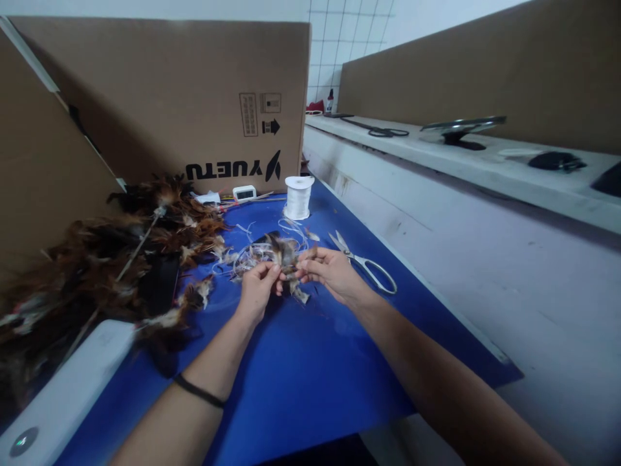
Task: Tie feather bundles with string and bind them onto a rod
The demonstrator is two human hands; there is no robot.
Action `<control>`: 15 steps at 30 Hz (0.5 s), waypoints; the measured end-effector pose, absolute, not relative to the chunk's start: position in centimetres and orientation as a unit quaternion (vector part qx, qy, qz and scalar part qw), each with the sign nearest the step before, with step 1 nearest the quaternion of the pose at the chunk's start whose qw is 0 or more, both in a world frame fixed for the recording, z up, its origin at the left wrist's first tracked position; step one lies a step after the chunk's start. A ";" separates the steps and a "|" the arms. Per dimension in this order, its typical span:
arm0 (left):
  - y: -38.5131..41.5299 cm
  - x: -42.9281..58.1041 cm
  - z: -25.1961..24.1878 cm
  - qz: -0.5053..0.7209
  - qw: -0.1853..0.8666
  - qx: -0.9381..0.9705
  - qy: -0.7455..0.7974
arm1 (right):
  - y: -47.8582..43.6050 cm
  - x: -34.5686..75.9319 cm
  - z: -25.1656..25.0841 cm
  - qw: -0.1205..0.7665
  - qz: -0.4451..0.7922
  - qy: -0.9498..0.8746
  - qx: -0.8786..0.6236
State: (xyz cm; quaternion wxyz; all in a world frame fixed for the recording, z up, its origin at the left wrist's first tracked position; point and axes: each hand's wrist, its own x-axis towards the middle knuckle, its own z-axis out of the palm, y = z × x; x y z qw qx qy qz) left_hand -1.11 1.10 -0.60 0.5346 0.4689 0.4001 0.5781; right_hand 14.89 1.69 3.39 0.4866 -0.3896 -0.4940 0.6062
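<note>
Feathers [285,254] fan away from us, between our left hand [257,290], which pinches them with thumb and forefinger, and our right hand [330,272], whose fingertips bunch just beside them, gripping what we cannot tell; the left is nearer.

Tabletop [330,369]: smooth, blue. Along its left side, a heap of brown feathers [92,265], spread over much of that edge. Lower left: a white oblong device [72,382] with a dark round spot. Far end: a white spool [297,200], upright; left of it, a small white timer [244,193] with dark display. Middle: a tangle of thin white strips [242,259]. Right: metal scissors [373,273], blades slightly parted, points directed away.
</note>
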 end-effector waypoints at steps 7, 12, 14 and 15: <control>0.8 -0.7 -0.4 0.544 0.479 0.526 0.445 | 1.0 14.1 2.7 0.520 0.576 -0.470 -0.420; 0.5 -0.6 -0.4 0.523 0.385 0.591 0.480 | 0.7 14.0 2.5 0.517 0.592 -0.461 -0.413; 0.4 -0.5 -0.5 0.519 0.339 0.614 0.489 | 0.7 14.0 2.4 0.514 0.596 -0.459 -0.412; 0.3 -0.5 -0.5 0.517 0.319 0.623 0.492 | 0.6 14.0 2.4 0.514 0.597 -0.458 -0.412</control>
